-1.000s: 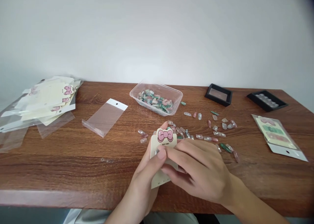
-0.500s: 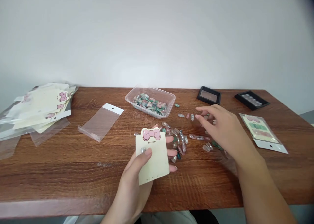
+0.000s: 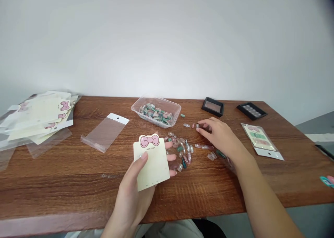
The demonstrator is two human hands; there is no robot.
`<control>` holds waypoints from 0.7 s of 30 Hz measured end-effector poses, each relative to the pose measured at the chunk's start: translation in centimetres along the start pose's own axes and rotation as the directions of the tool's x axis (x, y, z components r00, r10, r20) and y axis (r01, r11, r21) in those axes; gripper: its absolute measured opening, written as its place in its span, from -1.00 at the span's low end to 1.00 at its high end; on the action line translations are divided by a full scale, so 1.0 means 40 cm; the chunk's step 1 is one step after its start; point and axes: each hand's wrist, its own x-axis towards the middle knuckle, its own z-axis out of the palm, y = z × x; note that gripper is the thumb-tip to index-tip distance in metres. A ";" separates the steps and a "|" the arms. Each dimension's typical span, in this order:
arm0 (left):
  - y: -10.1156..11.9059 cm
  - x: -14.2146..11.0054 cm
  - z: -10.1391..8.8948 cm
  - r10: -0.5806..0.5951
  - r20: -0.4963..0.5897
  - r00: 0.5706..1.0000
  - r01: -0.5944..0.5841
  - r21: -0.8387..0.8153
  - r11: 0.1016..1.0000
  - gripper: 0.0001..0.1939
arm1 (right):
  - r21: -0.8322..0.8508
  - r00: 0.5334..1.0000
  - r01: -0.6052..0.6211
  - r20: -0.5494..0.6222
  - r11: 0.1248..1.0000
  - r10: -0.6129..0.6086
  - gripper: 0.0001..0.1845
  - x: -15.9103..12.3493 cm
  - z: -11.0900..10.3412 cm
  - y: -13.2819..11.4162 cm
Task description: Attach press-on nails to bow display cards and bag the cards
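Note:
My left hand (image 3: 135, 182) is closed on a cream backing card (image 3: 153, 168) with a pink bow top, thumb on its front and fingers behind. Beside the thumb tip, a small shiny clear press-on nail is partly visible on the card. My right hand (image 3: 219, 133) reaches over the table, its thumb and index finger closing around a clear press-on nail (image 3: 197, 126). A pink nail (image 3: 193, 125) and another clear nail (image 3: 186, 125) lie just left of those fingertips. Several loose press-on nails (image 3: 185, 148) are scattered between my hands, some hidden behind the card and fingers.
A clear plastic tub (image 3: 176, 109) of nails stands at the back. Left are a clear bag (image 3: 108, 130) and a pile of bagged cards (image 3: 41, 112). Right are two black frames (image 3: 213, 106), a packed card (image 3: 262, 140) and a colourful item (image 3: 327, 181) at the edge.
The view has shifted slightly to the right. My right thumb and index finger have come down to the clear nail. My left hand still holds the card, its thumb nearer the card's left edge.

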 end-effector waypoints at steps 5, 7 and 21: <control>0.015 -0.003 -0.007 0.035 0.009 0.999 -0.034 -0.013 0.999 -0.31 | 0.003 1.000 0.022 0.017 1.000 -0.022 -0.77 0.002 0.000 0.000; 0.019 -0.004 -0.008 0.046 0.012 0.999 -0.046 -0.018 0.999 -0.30 | 0.002 0.999 0.042 0.030 0.999 -0.042 -0.78 -0.001 -0.001 -0.002; 0.022 -0.002 -0.009 0.018 -0.016 1.000 -0.018 -0.041 0.999 -0.29 | 0.085 0.959 0.205 0.182 0.975 -0.218 -0.85 -0.041 -0.033 -0.055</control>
